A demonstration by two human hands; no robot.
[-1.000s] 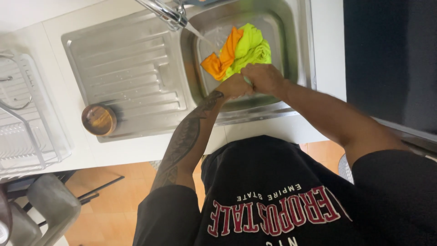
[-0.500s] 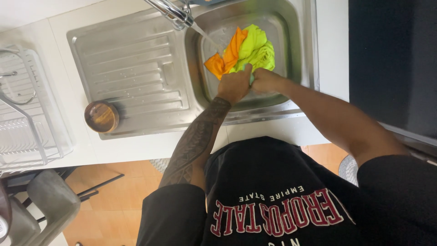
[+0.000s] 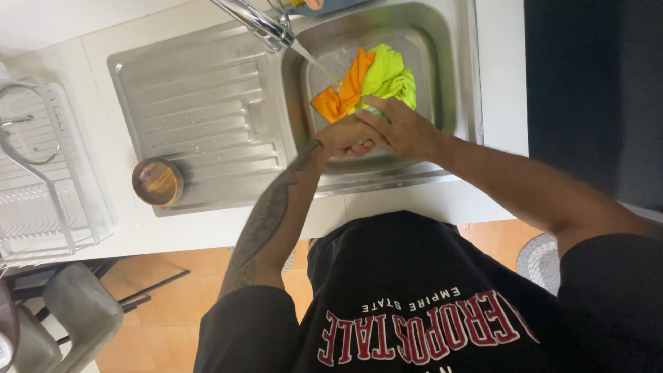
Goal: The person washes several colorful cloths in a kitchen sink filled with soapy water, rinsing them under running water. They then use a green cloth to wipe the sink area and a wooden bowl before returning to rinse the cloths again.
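Both my hands are over the steel sink basin [image 3: 442,62]. My left hand [image 3: 345,137] and my right hand [image 3: 400,128] are closed together on a bunched cloth, part orange [image 3: 342,93] and part yellow-green [image 3: 387,76]. Water runs from the tap [image 3: 259,24] in a thin stream onto the orange part of the cloth. The cloth's lower end is hidden under my fingers.
A ribbed steel draining board [image 3: 200,110] lies left of the basin, with a small round wooden bowl [image 3: 157,182] at its front left corner. A clear dish rack [image 3: 41,173] stands at the far left on the white counter. A dark surface [image 3: 594,90] fills the right side.
My hands have stayed on the cloth under the running water, and my right hand has shifted over my left. The camera view has drifted slightly.
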